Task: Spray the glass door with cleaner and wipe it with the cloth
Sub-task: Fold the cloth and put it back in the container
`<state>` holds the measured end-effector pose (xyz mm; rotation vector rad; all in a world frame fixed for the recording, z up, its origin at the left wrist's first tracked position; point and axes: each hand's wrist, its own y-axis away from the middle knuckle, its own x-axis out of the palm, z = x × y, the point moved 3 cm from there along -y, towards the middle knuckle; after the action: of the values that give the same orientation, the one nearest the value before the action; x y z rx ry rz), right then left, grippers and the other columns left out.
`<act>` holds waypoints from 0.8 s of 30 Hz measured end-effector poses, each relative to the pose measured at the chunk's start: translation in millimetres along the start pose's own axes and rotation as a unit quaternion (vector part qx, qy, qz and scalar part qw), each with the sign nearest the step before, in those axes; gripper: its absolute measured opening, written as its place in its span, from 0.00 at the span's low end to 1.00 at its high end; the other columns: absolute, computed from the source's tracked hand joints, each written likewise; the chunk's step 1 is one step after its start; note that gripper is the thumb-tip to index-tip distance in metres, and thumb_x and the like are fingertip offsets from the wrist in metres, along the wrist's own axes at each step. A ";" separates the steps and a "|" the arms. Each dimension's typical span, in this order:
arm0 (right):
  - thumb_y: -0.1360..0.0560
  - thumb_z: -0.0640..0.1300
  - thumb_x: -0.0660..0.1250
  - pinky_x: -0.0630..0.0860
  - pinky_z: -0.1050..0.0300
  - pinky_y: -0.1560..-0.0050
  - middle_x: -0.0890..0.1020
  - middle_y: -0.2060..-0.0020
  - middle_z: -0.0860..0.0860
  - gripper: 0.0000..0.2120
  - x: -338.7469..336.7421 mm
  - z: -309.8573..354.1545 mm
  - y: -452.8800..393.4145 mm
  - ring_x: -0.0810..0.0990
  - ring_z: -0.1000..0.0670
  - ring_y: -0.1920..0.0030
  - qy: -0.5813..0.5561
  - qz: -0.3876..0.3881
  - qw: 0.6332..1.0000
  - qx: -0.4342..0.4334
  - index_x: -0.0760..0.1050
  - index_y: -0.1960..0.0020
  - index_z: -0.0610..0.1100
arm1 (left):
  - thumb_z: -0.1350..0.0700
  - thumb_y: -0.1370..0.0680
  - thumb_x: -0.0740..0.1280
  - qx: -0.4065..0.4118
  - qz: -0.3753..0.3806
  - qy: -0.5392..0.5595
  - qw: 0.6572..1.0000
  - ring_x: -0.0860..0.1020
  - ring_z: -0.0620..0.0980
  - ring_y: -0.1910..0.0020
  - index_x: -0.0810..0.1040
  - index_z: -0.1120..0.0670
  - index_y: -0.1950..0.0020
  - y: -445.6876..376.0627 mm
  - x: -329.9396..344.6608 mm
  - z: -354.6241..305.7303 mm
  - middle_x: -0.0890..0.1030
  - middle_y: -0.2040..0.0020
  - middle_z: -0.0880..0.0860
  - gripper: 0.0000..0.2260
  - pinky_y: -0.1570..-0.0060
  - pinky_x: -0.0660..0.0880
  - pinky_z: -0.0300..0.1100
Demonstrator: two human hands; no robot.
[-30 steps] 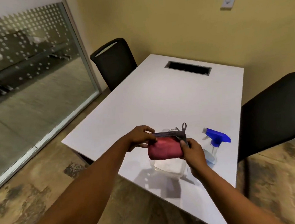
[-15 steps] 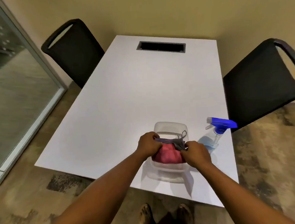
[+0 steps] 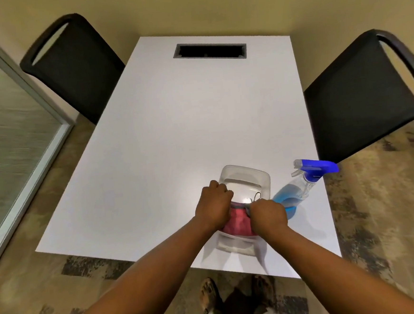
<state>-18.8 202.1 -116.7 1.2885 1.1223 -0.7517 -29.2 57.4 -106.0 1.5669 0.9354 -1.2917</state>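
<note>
Seen from above, a person stands at the near edge of a white desk (image 3: 174, 134). The left hand (image 3: 213, 207) and right hand (image 3: 267, 214), fingers curled, both grip a red cloth (image 3: 237, 226) over a clear tub (image 3: 246, 178). A spray bottle (image 3: 300, 186) of blue cleaner stands just right of the tub. The glass door (image 3: 8, 137) is at far left. Black chairs (image 3: 77, 65) flank the desk.

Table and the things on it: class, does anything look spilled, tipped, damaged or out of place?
Nothing stands out. The spray bottle stands upright on the white table, no spill shows, and both hands grip the red cloth over the clear tub.
</note>
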 end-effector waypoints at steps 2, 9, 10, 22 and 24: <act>0.19 0.44 0.61 0.80 0.51 0.50 0.83 0.47 0.48 0.10 4.8 0.5 -2.0 0.83 0.46 0.48 0.025 0.003 1.000 -0.005 0.81 0.43 0.47 | 0.60 0.24 0.64 -0.006 0.025 -0.018 1.000 0.74 0.59 0.43 0.79 0.57 0.46 1.3 1.8 3.2 0.80 0.46 0.56 0.09 0.57 0.63 0.47; 0.19 0.44 0.63 0.77 0.50 0.48 0.80 0.45 0.45 0.10 12.2 7.6 -8.8 0.76 0.45 0.43 0.053 -0.013 0.998 -0.042 0.80 0.41 0.45 | 0.63 0.23 0.63 -0.063 0.063 0.013 0.996 0.80 0.60 0.51 0.77 0.59 0.50 11.8 5.7 13.1 0.78 0.49 0.57 0.04 0.62 0.68 0.47; 0.19 0.45 0.63 0.76 0.50 0.46 0.80 0.44 0.45 0.10 13.7 9.3 -9.2 0.75 0.45 0.41 0.059 -0.011 0.997 -0.049 0.80 0.41 0.44 | 0.63 0.23 0.63 -0.064 0.063 0.004 0.996 0.81 0.60 0.52 0.78 0.59 0.50 13.5 6.6 13.0 0.78 0.49 0.57 0.05 0.62 0.68 0.46; 0.22 0.59 0.65 0.76 0.54 0.60 0.82 0.57 0.49 0.16 4.6 -56.0 38.6 0.80 0.47 0.58 -0.170 -0.132 0.976 0.032 0.80 0.53 0.47 | 0.55 0.21 0.64 -0.048 0.030 0.015 0.998 0.81 0.59 0.49 0.79 0.55 0.48 -0.4 5.6 8.6 0.79 0.47 0.54 0.07 0.57 0.74 0.48; 0.23 0.63 0.65 0.75 0.59 0.64 0.81 0.60 0.52 0.17 11.3 -73.1 49.2 0.78 0.53 0.64 -0.209 -0.115 0.968 0.076 0.76 0.56 0.49 | 0.50 0.20 0.63 -0.056 0.002 0.044 0.997 0.81 0.56 0.47 0.80 0.52 0.44 -4.6 3.3 4.6 0.80 0.45 0.52 0.10 0.54 0.76 0.48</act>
<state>14.4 283.5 -104.2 1.0656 0.8877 -1.2400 -34.4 54.6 -110.3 1.5483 1.0413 -1.1548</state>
